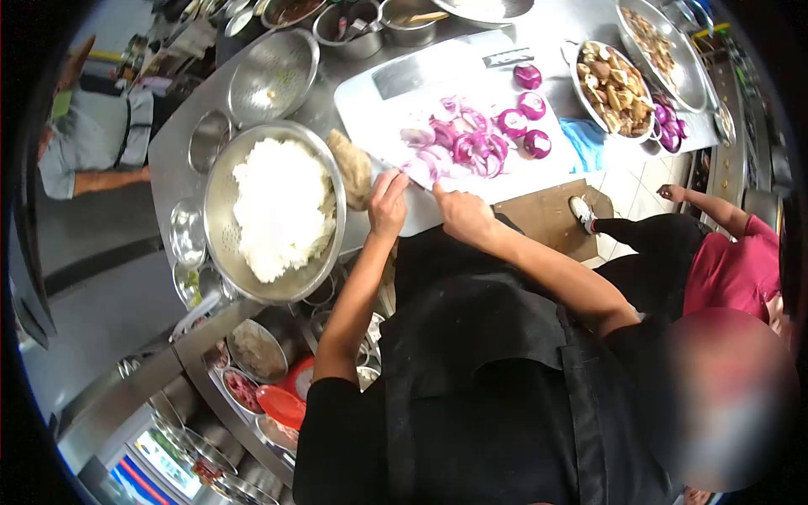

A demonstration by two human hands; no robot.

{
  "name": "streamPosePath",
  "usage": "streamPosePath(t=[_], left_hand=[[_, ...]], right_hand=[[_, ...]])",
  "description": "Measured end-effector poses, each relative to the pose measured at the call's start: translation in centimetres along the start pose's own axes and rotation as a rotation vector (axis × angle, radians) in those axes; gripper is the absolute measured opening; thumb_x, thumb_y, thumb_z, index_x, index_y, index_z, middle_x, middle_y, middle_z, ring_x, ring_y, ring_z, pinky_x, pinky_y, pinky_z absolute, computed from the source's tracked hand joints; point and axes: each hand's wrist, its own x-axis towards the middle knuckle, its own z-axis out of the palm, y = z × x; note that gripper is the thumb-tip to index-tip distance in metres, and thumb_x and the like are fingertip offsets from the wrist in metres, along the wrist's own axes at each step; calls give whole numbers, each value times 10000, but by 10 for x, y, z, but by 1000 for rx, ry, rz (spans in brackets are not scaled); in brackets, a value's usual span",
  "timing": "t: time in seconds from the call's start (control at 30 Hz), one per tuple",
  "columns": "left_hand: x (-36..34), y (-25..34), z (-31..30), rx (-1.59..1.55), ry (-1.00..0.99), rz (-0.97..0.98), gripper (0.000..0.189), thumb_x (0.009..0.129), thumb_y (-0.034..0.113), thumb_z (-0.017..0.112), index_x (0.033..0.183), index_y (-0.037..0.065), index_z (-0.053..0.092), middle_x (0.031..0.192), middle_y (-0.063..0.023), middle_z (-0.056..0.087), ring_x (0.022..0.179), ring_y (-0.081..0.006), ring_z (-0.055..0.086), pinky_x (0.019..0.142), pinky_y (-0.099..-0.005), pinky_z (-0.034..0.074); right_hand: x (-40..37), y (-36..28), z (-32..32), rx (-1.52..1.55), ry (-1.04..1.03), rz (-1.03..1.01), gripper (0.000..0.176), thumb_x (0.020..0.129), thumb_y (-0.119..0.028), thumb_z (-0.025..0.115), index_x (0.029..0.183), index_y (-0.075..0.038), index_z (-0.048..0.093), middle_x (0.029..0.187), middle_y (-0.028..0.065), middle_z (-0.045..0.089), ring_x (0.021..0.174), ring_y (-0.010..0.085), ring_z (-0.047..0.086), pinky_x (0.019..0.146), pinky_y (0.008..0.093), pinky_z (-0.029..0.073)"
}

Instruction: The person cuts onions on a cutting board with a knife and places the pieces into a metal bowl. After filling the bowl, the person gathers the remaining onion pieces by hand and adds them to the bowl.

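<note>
Nearest, the black apron (480, 379) fills the lower part of the view and hides the table's near edge in places. The right hand (465, 219) is closed around the handle of a knife (419, 180); the fist covers that handle, and its hidden fingertips are hard to make out. The blade points toward the left hand (389, 202), whose fingers are bent and held close together at the blade. Whether they pinch a piece of onion, I cannot tell.

Both hands are at the near edge of a white cutting board (362, 99). Just beyond them, the sliced red onion (463, 143) lies in a loose pile on it, with four rounded onions (537, 144) to the right of the pile. Left of the left hand, a tan cloth (350, 168) sits between the board and a large colander (216, 227) of white food (282, 210), crowding that side. A blue cloth (585, 145) touches the board's right side. Farther right stand a bowl (577, 80) of mushrooms (614, 88) and more red onions (671, 130), partly hidden by its rim. At the far end of the board lies a metal tool (509, 57), its marking unreadable. A person in a red shirt (732, 269) is partly cut off at right.
</note>
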Motion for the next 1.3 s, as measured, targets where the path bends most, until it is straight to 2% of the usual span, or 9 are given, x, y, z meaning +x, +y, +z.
streamPosePath(t=[0.3,0.37,0.47,0.7,0.9,1.03,1.1,1.23,1.3], left_hand=[[25,37,-7,35,-113,-113,359,757,-143,445,1054,-41,620,1053,-185,624,992,-344,599,858,-395,473],[46,65,-7,52,-33,35,387,769,-68,474,1134,-24,592,1126,-186,591,1076,-369,550,937,-451,423],[72,108,9,80,-387,47,646,733,31,516,1365,16,381,1327,-192,458,1307,-363,346,1084,-551,212],[85,87,28,340,-482,-27,793,671,8,518,1426,99,295,1354,-146,459,1348,-328,301,1050,-679,68],[75,52,-1,349,-245,-270,712,712,-57,491,1395,84,347,1325,-139,495,1328,-326,342,1077,-538,248],[93,43,10,322,-232,-385,501,724,-72,550,1210,49,563,1307,-128,507,1172,-308,516,934,-340,445],[122,27,19,363,-702,-242,418,733,-88,554,1122,53,620,1218,-120,568,1069,-304,565,905,-335,454],[133,-4,17,289,-765,-332,343,732,-78,594,1040,59,658,1065,-97,633,935,-252,614,817,-315,490],[135,-2,7,-149,-466,-819,323,737,-66,625,1028,66,668,940,-78,642,869,-170,618,745,-278,502]], right_hand=[[7,29,-49,173,86,24,291,748,12,514,1032,-3,453,779,220,617,696,386,630,624,479,493],[-9,38,-61,39,337,-16,259,759,-3,529,1001,-14,438,823,208,569,706,389,604,622,481,473],[-14,56,-66,43,484,-90,338,719,0,585,1016,-13,424,840,203,518,732,390,585,632,466,473],[-71,103,-101,177,420,-25,427,649,33,613,1030,-24,428,881,220,537,734,424,588,638,495,481],[-110,153,-117,388,320,13,349,668,14,596,994,-54,493,826,225,584,731,430,583,656,474,471],[-110,167,-127,550,97,97,322,703,8,573,1012,-34,492,679,238,572,692,433,579,643,471,433],[-112,173,-130,481,-126,-46,323,716,24,554,1031,-25,503,581,181,512,566,361,538,566,392,416],[-93,164,-101,448,-285,-283,317,737,-4,570,1043,-37,496,639,204,580,656,397,593,607,474,432],[-72,139,-71,380,-318,-355,294,756,-67,539,1042,-16,491,711,257,602,724,438,599,675,521,461]])
